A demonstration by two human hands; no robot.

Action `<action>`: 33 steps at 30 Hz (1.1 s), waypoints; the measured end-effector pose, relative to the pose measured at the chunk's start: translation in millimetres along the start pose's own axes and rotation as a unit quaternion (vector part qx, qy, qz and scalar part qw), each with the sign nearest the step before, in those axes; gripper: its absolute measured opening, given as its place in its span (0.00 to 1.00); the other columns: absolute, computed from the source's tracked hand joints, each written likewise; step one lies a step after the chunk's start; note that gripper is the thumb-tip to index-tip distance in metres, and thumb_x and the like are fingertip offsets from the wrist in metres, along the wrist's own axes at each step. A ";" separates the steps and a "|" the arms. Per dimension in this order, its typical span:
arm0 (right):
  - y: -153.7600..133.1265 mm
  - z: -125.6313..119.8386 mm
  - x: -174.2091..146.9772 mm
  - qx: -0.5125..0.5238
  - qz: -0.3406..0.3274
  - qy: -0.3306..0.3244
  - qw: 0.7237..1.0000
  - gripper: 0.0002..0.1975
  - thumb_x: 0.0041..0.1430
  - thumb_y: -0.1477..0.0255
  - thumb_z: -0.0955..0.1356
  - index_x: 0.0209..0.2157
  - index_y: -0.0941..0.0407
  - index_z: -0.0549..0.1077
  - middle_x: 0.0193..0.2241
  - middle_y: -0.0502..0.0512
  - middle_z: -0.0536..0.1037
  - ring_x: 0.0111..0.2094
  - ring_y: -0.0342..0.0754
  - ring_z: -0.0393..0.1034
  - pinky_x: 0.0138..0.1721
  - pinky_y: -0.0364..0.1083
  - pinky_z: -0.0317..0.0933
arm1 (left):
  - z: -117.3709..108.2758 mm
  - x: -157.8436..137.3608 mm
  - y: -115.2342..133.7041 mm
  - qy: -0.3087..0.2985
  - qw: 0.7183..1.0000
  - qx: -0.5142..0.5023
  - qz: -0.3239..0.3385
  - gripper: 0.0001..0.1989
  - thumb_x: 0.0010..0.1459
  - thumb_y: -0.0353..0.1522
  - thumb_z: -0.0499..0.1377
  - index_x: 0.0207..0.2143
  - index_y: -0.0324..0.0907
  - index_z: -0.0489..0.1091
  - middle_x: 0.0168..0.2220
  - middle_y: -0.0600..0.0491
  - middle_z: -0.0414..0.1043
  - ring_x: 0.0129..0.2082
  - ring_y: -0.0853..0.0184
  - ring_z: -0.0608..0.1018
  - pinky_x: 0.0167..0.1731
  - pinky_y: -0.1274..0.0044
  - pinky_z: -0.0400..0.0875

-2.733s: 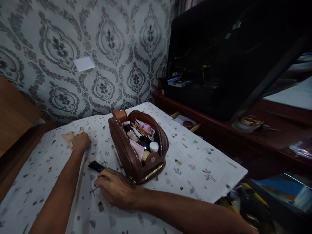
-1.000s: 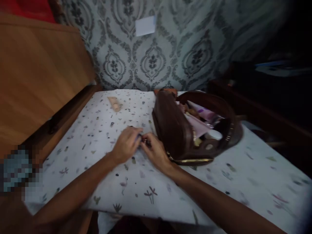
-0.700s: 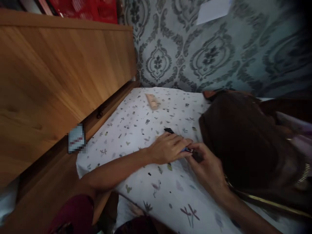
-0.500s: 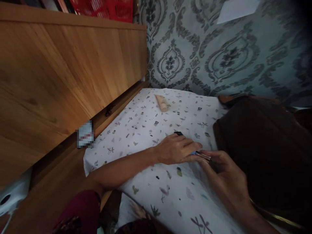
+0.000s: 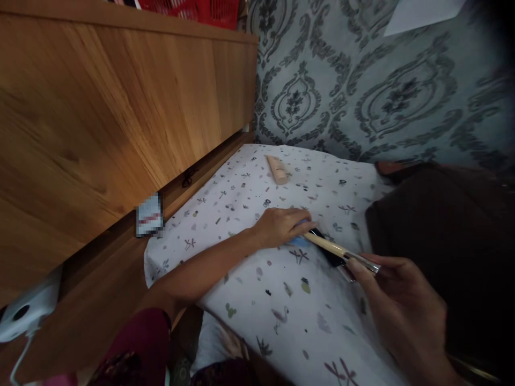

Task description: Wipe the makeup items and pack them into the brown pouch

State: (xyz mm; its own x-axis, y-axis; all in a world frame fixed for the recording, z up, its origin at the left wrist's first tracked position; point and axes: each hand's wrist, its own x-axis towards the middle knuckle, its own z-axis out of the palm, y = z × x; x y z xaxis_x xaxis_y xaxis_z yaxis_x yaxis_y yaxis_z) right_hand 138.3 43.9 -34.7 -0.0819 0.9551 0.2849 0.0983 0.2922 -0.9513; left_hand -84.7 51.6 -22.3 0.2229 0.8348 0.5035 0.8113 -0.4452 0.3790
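While one brown wood-grain cabinet (image 5: 129, 107) fills your left side, a grey-and-silver damask wall (image 5: 322, 80) stands behind the white cloth (image 5: 241, 198) printed with palms, pineapples and flamingos. One dark brown zipped bag (image 5: 450, 230) sits on the cloth at your right. Two hands, both yours, are over the cloth. Your right hand (image 5: 406, 311) grips, between thumb and fingers, the silver end of one slim cream-coloured stick (image 5: 332, 246). Your left hand (image 5: 281, 226) is curled closed on one light-blue item (image 5: 298, 241), partly hidden, at the stick's other end; whether those fingers also hold the stick, you cannot tell. One sheet of white paper (image 5: 426, 15) is on the wall. One peach squeeze tube (image 5: 277, 170) lies farther back on the cloth, its small dark mark too tiny to read. One pixelated pale packet (image 5: 149, 215), crossed by a red band, sits by the cabinet, its details obscured. One slender black item (image 5: 333, 260) with a shiny end lies alongside the stick, between your hands.
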 end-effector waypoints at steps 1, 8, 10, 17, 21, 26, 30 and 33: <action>2.0 -0.3 0.3 0.007 -0.005 -0.002 1.000 0.22 0.45 0.49 0.76 0.34 0.50 0.74 0.32 0.54 0.79 0.33 0.52 0.74 0.35 0.52 0.71 | -1.3 0.3 -0.9 0.007 0.999 -0.031 -0.014 0.24 0.72 0.46 0.43 0.39 0.41 0.71 0.34 0.51 0.78 0.32 0.68 0.78 0.32 0.78 0.67; -1.1 -5.7 0.6 -0.009 -0.042 -0.080 0.996 0.14 0.55 0.57 0.73 0.32 0.52 0.71 0.27 0.51 0.75 0.29 0.49 0.70 0.32 0.48 0.66 | -2.8 8.0 4.2 0.073 0.969 -0.197 -0.131 0.19 0.65 0.44 0.51 0.27 0.41 0.68 0.24 0.56 0.68 0.29 0.68 0.72 0.32 0.77 0.64; -4.7 -6.8 -0.8 -0.030 -0.051 -0.108 0.992 0.11 0.57 0.59 0.71 0.32 0.51 0.73 0.27 0.52 0.75 0.29 0.50 0.69 0.31 0.49 0.65 | -3.1 10.1 5.5 0.088 0.962 -0.189 -0.176 0.19 0.63 0.44 0.53 0.26 0.41 0.69 0.23 0.58 0.67 0.27 0.69 0.70 0.31 0.77 0.63; -6.6 -7.8 -4.4 -0.061 -0.062 -0.151 0.985 0.09 0.59 0.63 0.69 0.39 0.51 0.76 0.27 0.53 0.75 0.27 0.50 0.66 0.28 0.50 0.62 | -9.3 12.1 3.3 0.077 0.967 -0.083 -0.229 0.21 0.64 0.45 0.50 0.26 0.42 0.69 0.17 0.60 0.58 0.21 0.69 0.65 0.26 0.77 0.59; -5.0 -8.3 -3.5 -0.048 -0.048 -0.136 0.988 0.11 0.61 0.62 0.67 0.38 0.55 0.75 0.27 0.51 0.75 0.27 0.47 0.68 0.29 0.46 0.63 | -13.4 8.9 13.6 0.086 0.981 0.067 -0.161 0.18 0.68 0.41 0.48 0.32 0.42 0.71 0.23 0.55 0.68 0.26 0.66 0.72 0.30 0.75 0.62; -2.0 -9.9 -1.0 -0.012 -0.051 -0.124 0.991 0.09 0.62 0.63 0.67 0.37 0.54 0.73 0.31 0.52 0.78 0.32 0.47 0.72 0.32 0.44 0.65 | -5.0 2.8 41.8 0.042 0.985 0.130 0.106 0.16 0.71 0.38 0.47 0.44 0.40 0.72 0.38 0.47 0.76 0.40 0.61 0.77 0.38 0.73 0.71; -1.7 -10.4 -0.7 0.022 -0.057 -0.116 0.991 0.11 0.64 0.60 0.66 0.38 0.54 0.71 0.29 0.51 0.77 0.31 0.46 0.71 0.34 0.45 0.66 | 7.7 -1.4 49.3 -0.027 0.964 0.156 0.213 0.17 0.70 0.39 0.49 0.52 0.39 0.67 0.41 0.45 0.76 0.41 0.61 0.78 0.36 0.72 0.74; -3.0 -10.5 -1.6 0.041 -0.044 -0.125 0.990 0.12 0.64 0.59 0.66 0.39 0.53 0.70 0.29 0.51 0.77 0.30 0.46 0.71 0.33 0.45 0.67 | 7.4 -1.9 39.0 -0.056 0.960 0.196 0.193 0.13 0.69 0.36 0.51 0.48 0.40 0.69 0.37 0.47 0.76 0.38 0.61 0.77 0.31 0.74 0.72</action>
State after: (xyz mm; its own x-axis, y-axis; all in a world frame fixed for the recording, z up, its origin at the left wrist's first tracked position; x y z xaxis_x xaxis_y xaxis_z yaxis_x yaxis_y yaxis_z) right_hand 148.6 42.0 -31.1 -0.3308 0.8805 0.3397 -0.0006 0.3598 -0.9330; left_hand -49.5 35.1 -14.2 0.5864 0.6712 0.4535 0.7928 -0.5905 -0.1511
